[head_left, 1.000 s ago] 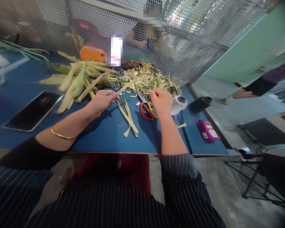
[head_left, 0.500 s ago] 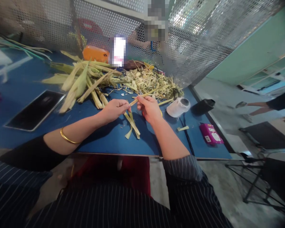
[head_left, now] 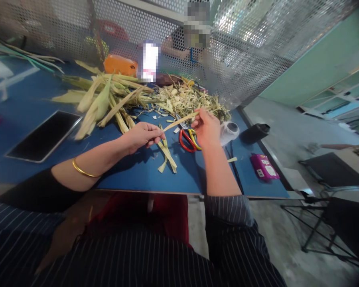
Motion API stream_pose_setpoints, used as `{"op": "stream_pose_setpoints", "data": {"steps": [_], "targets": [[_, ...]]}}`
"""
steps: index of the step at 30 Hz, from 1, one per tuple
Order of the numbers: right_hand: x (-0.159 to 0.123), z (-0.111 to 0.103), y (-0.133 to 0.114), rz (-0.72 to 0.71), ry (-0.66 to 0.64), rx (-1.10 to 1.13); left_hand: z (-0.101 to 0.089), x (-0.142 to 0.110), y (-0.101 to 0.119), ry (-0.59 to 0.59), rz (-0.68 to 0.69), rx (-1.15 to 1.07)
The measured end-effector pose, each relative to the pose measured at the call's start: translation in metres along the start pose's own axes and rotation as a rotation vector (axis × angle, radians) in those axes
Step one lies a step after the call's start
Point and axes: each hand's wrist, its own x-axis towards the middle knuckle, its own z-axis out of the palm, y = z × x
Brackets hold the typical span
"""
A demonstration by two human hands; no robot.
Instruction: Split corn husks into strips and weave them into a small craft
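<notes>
Between my two hands stretches a narrow pale corn husk strip (head_left: 179,120). My left hand (head_left: 146,135) pinches its lower left end, and my right hand (head_left: 208,125) pinches the upper right end. Under the left fingers, crossed husk strips (head_left: 168,157) lie on the blue table (head_left: 131,171); whether that hand touches them I cannot tell. Scissors with red and yellow handles (head_left: 187,141) rest just left of my right hand. Whole corn husks (head_left: 98,99) are heaped at the back left, beside a pile of shredded husk (head_left: 182,97).
A white thread cone (head_left: 229,133) is partly behind my right wrist, near a black cylinder (head_left: 255,133) and a purple tissue pack (head_left: 263,167). A dark tablet (head_left: 44,135) lies left. Behind stand an orange object (head_left: 119,65) and a perforated metal screen (head_left: 242,59), with a person beyond.
My right hand has moved right and slightly up along the strip, so more of it shows between my hands. The scissors have come into view. My left hand has barely moved.
</notes>
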Motion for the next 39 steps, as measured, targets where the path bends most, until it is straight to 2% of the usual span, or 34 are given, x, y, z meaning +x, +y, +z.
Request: {"op": "stream_pose_setpoints", "data": {"steps": [2, 4, 7, 9, 11, 14, 17, 19, 21, 23, 25, 27, 28, 30, 31, 34, 39], "targets": [[-0.006, 0.006, 0.003, 0.059, -0.198, -0.057, 0.0, 0.0, -0.001, 0.014, -0.002, 0.007], [-0.012, 0.012, 0.007, 0.098, -0.333, -0.102, 0.001, 0.001, -0.002, -0.033, -0.034, 0.002], [-0.017, 0.017, 0.011, 0.12, -0.319, -0.125, 0.002, 0.002, -0.005, -0.091, -0.11, -0.046], [-0.016, 0.017, 0.011, 0.139, -0.283, -0.119, 0.003, 0.003, -0.006, -0.024, -0.067, -0.012], [-0.015, 0.016, 0.009, 0.165, -0.292, -0.097, 0.002, 0.004, -0.006, 0.1, 0.131, 0.14], [-0.017, 0.016, 0.007, 0.238, -0.35, -0.019, -0.002, 0.005, -0.007, 0.239, 0.588, 0.468], [-0.022, 0.02, 0.009, 0.336, -0.443, 0.054, -0.005, 0.006, -0.007, 0.233, 0.925, 0.757], [-0.026, 0.024, 0.012, 0.37, -0.521, 0.066, -0.006, 0.007, -0.006, 0.199, 1.052, 0.868], [-0.03, 0.026, 0.012, 0.363, -0.597, 0.033, -0.006, 0.006, -0.004, 0.145, 1.119, 0.886], [-0.032, 0.025, 0.009, 0.286, -0.651, -0.106, -0.006, 0.0, 0.002, 0.082, 1.092, 0.832], [-0.032, 0.021, 0.001, 0.107, -0.634, -0.431, -0.006, -0.01, 0.009, 0.081, 0.945, 0.746], [-0.03, 0.013, -0.008, -0.112, -0.501, -0.912, -0.008, -0.02, 0.016, 0.163, 0.693, 0.684], [-0.028, 0.008, -0.012, -0.189, -0.409, -1.169, -0.009, -0.024, 0.019, 0.229, 0.63, 0.663], [-0.024, -0.001, -0.015, -0.18, -0.294, -1.597, -0.009, -0.028, 0.022, 0.347, 0.614, 0.705], [-0.022, -0.004, -0.015, -0.113, -0.304, -1.735, -0.009, -0.028, 0.022, 0.402, 0.621, 0.745], [-0.016, -0.007, -0.011, 0.073, -0.377, -1.886, -0.008, -0.021, 0.02, 0.472, 0.592, 0.806], [-0.01, -0.009, -0.009, 0.1, -0.329, -1.792, -0.014, -0.007, 0.016, 0.407, 0.431, 0.651]]}}
